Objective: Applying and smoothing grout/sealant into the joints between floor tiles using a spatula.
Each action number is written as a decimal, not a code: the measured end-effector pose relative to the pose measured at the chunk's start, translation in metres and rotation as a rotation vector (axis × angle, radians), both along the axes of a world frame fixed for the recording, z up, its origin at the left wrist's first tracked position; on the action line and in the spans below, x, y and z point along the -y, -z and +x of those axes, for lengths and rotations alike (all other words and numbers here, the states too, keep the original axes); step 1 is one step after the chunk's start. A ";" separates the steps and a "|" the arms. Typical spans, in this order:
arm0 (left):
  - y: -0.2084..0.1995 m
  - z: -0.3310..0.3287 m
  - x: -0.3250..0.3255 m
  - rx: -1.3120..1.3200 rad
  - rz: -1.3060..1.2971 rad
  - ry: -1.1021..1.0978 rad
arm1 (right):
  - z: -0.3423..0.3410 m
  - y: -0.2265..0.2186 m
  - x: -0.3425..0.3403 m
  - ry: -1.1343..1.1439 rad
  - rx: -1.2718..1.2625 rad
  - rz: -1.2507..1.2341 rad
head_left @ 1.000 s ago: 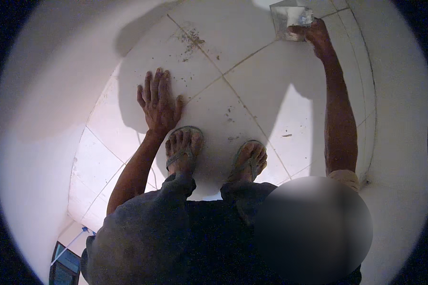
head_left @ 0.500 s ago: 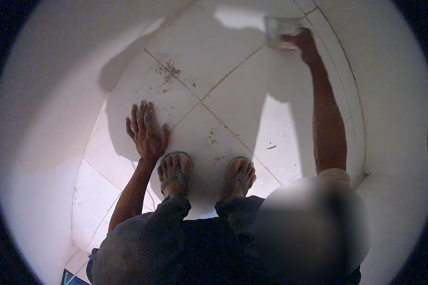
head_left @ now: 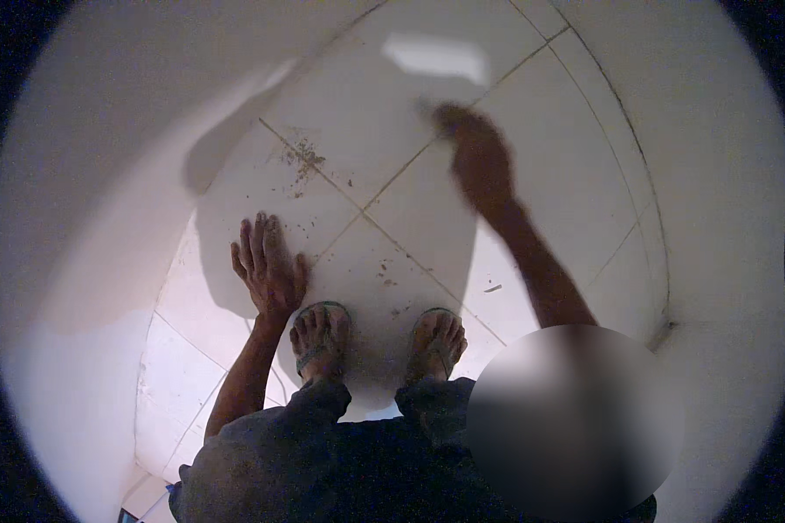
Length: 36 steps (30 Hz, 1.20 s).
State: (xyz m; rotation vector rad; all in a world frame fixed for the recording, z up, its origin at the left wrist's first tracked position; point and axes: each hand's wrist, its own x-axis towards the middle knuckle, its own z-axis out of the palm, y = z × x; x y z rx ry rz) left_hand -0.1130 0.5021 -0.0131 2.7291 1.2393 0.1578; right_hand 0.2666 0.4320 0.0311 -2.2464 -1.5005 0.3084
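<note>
My left hand [head_left: 270,266] lies flat on the pale tiled floor [head_left: 410,270], fingers stretched out and nothing in it, just beside my left foot. Over the floor ahead and to the right, my right hand [head_left: 480,157] is smeared by motion, its fingers closed. A thin grey piece [head_left: 427,112] sticks out from its fingertips on the left; blur hides its exact kind. Dark crumbs of debris [head_left: 303,159] lie scattered along a tile joint, ahead of my left hand and to the left of my right hand.
My feet in flip-flops [head_left: 321,340] stand on the tiles between my arms. Smaller crumbs [head_left: 385,272] lie ahead of them, and a sliver [head_left: 494,288] rests to the right. Pale walls rise at the left [head_left: 87,227] and right [head_left: 724,227]. A patch of light [head_left: 436,57] falls ahead.
My right hand has swung left and nearer from beside the right wall. The flat rectangular piece seen at it earlier now shows only as a thin grey blur. My left hand stays put.
</note>
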 end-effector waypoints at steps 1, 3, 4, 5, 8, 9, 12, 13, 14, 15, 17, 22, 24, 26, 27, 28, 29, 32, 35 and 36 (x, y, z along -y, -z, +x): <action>0.000 0.001 0.000 -0.012 0.001 -0.005 | -0.027 0.010 0.003 -0.072 0.010 -0.070; 0.000 0.002 0.001 0.002 0.005 -0.001 | -0.064 0.029 0.005 -0.097 0.259 -0.169; 0.000 0.002 0.001 0.014 0.013 0.002 | -0.072 0.037 0.003 -0.032 0.266 -0.092; 0.000 0.002 0.002 0.013 0.017 0.014 | -0.075 0.044 -0.001 0.038 0.308 -0.002; 0.000 0.002 0.003 0.035 0.008 0.020 | -0.069 0.054 -0.012 0.169 0.386 0.102; 0.000 0.001 0.003 0.040 0.007 0.010 | -0.067 0.055 -0.015 0.266 0.436 0.166; 0.001 0.001 0.003 0.028 0.016 0.012 | -0.067 0.056 -0.020 0.194 0.396 0.046; 0.001 0.001 0.003 0.037 0.010 -0.001 | -0.067 0.055 -0.021 0.142 0.500 0.027; 0.002 0.001 0.003 0.024 0.034 0.017 | -0.067 0.054 -0.022 0.215 0.494 0.069; 0.002 0.001 0.003 0.026 0.037 0.015 | -0.066 0.053 -0.022 0.202 0.471 0.099; 0.001 0.001 0.004 0.024 0.046 0.014 | -0.062 0.050 -0.023 0.217 0.370 0.078; -0.001 0.002 0.005 0.005 0.039 0.008 | -0.050 0.047 -0.029 0.298 0.366 0.146; -0.002 0.003 0.005 0.000 0.034 0.009 | -0.045 0.045 -0.033 0.290 0.384 0.098; -0.003 0.003 0.005 -0.002 0.031 0.012 | -0.038 0.044 -0.037 0.266 0.427 0.110; -0.003 0.003 0.005 0.003 0.048 0.016 | -0.034 0.043 -0.039 0.323 0.381 0.133; -0.004 0.003 0.005 0.004 0.065 0.020 | -0.030 0.042 -0.040 0.363 0.408 0.165; -0.004 0.003 0.005 -0.003 0.058 0.023 | -0.026 0.042 -0.041 0.326 0.362 0.111; -0.005 0.005 0.006 0.024 0.051 0.007 | -0.020 0.043 -0.043 0.338 0.383 0.117; -0.007 0.006 0.006 0.008 0.044 -0.001 | -0.015 0.046 -0.043 0.326 0.506 0.214; -0.007 0.006 0.006 -0.002 0.037 0.000 | -0.011 0.048 -0.044 0.265 0.550 0.192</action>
